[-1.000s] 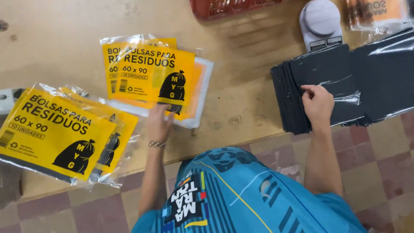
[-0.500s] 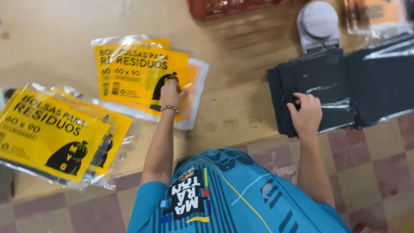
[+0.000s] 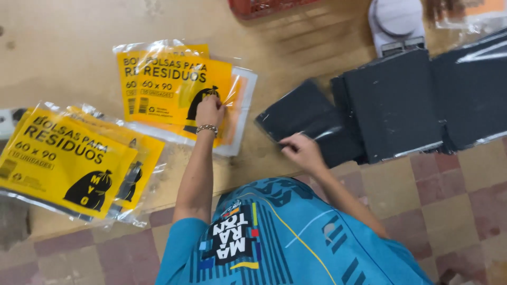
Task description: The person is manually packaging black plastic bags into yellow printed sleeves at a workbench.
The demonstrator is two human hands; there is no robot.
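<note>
Even, warm indoor light falls from above, bright enough to read colours. Glare streaks the clear wrappers over the yellow packets [image 3: 174, 89] and the edges of the dark folded bags [image 3: 393, 103]. Shadows are soft and short. Motion blur smears the far right; the wooden table [image 3: 63, 42] looks slightly soft throughout.

Colours as I read them from the head view: yellow packets [image 3: 174, 89] with black print and a black bag figure, in clear glossy film. A second yellow-and-black stack [image 3: 68, 163] the same, at the picture's left. Folded bags [image 3: 311, 119] dark charcoal, nearly black, with white glare streaks; bigger pile [image 3: 396, 103] matches. Table [image 3: 63, 47] pale tan, mottled. Floor [image 3: 454, 190] checkered in dull red and beige. Shirt [image 3: 296, 237] bright turquoise with navy stripes, white lettering, a yellow line. Basket [image 3: 264, 6] red-orange.
</note>
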